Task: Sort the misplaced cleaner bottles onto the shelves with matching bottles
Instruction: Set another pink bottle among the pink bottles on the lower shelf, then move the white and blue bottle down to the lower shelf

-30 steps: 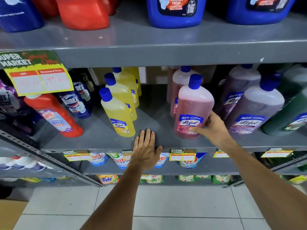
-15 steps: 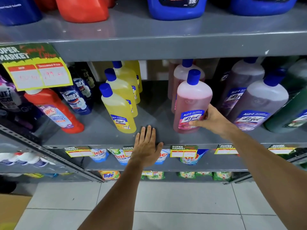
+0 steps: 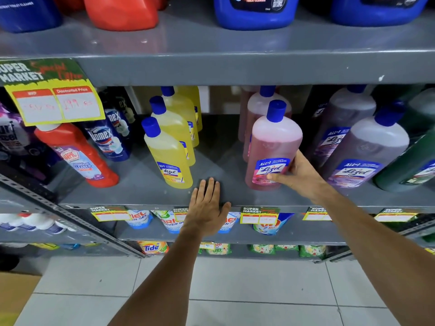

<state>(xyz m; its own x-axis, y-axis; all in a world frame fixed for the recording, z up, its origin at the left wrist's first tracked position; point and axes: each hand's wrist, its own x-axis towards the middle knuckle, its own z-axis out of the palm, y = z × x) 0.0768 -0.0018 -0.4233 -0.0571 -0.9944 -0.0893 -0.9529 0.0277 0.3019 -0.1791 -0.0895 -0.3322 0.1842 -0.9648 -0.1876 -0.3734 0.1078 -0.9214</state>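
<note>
pink bottle going upright in front of its twin

my right hand (image 3: 300,174) grips the pink bottle (image 3: 273,147) low on its right side, thumb across the label, fingers behind it. a second ago the bottle leaned away to the right; now it stands close to straight on the middle shelf (image 3: 141,196), directly in front of another pink bottle (image 3: 255,109). the hand has barely travelled, so i read the change as a tilt back to vertical rather than a shift along the shelf.

for the task that looks good: pink sits with pink, yellow bottles (image 3: 169,151) to its left across a bare gap, purple bottles (image 3: 367,149) just to its right (a dark green one beyond those). i judge this placement nearly done. i cannot tell whether the base is fully flat on the shelf yet.

my left hand (image 3: 207,208) is open, palm down on the shelf's front edge, holding nothing, and it has not moved.

what remains here is letting go without tipping the bottle. the red bottle (image 3: 77,156) beside the dark blue ones on the left may be the next one to check.
</note>
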